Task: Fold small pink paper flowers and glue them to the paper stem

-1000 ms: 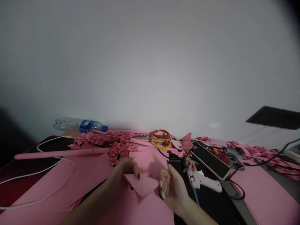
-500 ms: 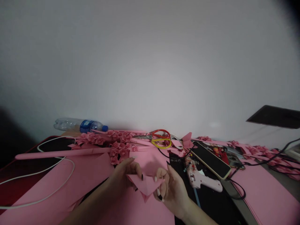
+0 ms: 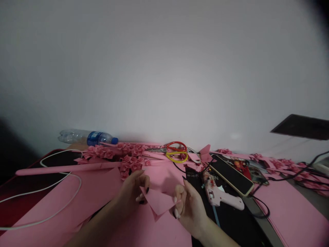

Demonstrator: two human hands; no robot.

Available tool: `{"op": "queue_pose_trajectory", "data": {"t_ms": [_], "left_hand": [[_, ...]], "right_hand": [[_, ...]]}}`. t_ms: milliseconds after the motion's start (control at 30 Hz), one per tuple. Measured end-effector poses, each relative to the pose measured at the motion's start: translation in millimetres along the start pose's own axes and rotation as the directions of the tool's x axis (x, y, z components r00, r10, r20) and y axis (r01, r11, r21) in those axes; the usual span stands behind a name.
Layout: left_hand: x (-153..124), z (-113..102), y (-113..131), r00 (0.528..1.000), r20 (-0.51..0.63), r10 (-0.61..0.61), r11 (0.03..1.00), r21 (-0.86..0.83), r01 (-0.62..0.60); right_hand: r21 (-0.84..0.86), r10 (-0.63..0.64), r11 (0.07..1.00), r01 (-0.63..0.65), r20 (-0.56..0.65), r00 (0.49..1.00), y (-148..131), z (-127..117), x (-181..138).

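Observation:
A folded piece of pink paper (image 3: pixel 159 203), pointed at the bottom, is held up between both hands over a flat pink sheet. My left hand (image 3: pixel 135 192) has its fingers curled at the paper's upper left corner. My right hand (image 3: pixel 189 207) pinches the right corner between bent fingers, with one finger raised. Behind the hands lie scissors with red and yellow handles (image 3: pixel 177 157), among pink paper flowers (image 3: pixel 131 162). A pale pink glue gun (image 3: pixel 224 199) rests to the right of my right hand.
A plastic bottle (image 3: pixel 95 138) lies by the wall at the back left. A white cable (image 3: pixel 79 183) loops across the left side. A phone (image 3: pixel 232 175) sits behind the glue gun. Pink sheets (image 3: pixel 295 212) are stacked at the right, near dark cables.
The folded paper has tilted, its left corner rising and its right side dipping. My left fingers have shifted outward to that left corner. My right hand has barely moved.

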State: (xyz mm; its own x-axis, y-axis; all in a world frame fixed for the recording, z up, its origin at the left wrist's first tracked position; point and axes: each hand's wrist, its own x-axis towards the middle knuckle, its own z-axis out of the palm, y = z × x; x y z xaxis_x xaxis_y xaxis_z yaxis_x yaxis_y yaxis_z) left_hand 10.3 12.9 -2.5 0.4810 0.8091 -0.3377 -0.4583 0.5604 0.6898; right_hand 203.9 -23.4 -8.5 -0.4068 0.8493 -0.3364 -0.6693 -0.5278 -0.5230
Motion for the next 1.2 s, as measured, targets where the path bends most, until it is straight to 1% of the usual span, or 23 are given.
{"op": "queue_pose_trajectory", "data": {"t_ms": [100,233,467,567,667,733,900,967,1133,1200], "left_hand": [[0.1,0.5,1.5,1.0,0.008,0.01,1.0,-0.001,-0.01],[-1.2,2.2,2.8,1.0,0.026,0.015,1.0,-0.001,-0.014],[-2.3,-0.9,5.4,0.999,0.002,0.04,0.999,-0.005,-0.04],[-1.9,-1.5,4.4,0.998,-0.022,0.051,0.999,0.003,-0.051],[-0.9,0.1,0.2,1.0,-0.016,0.021,0.999,0.033,-0.02],[0.0,1.8,-3.3,1.0,-0.009,-0.012,0.999,0.047,0.013],[0.6,1.9,-3.9,0.999,-0.006,-0.052,0.998,0.047,0.052],[0.3,-0.2,-0.7,0.999,-0.016,-0.032,0.999,0.034,0.033],[-0.2,-5.0,6.2,0.998,-0.003,0.061,0.998,0.019,-0.061],[-0.2,-5.2,6.2,0.991,-0.047,0.128,0.992,0.02,-0.127]], "right_hand": [[0.023,0.009,1.0,-0.009,-0.02,1.0,0.1,1.6,-0.1],[0.034,-0.013,0.999,0.014,-0.036,0.999,1.7,2.0,-0.2],[0.002,-0.054,0.999,0.054,0.001,0.999,1.9,-1.1,0.2],[0.017,-0.032,0.999,0.031,0.016,0.999,-1.2,1.9,-0.5],[0.01,0.019,1.0,-0.019,0.049,0.999,-3.0,5.6,-2.5],[0.003,0.022,1.0,-0.022,0.056,0.998,-2.3,6.7,-3.6],[0.007,-0.015,1.0,0.015,-0.003,1.0,2.0,2.7,-2.7],[-0.005,-0.034,0.999,0.034,-0.023,0.999,3.0,0.3,-1.8],[-0.01,-0.025,1.0,0.025,-0.007,1.0,0.6,-0.1,-2.6],[0.0,-0.027,1.0,0.027,-0.023,0.999,-2.6,3.4,-4.2]]}}
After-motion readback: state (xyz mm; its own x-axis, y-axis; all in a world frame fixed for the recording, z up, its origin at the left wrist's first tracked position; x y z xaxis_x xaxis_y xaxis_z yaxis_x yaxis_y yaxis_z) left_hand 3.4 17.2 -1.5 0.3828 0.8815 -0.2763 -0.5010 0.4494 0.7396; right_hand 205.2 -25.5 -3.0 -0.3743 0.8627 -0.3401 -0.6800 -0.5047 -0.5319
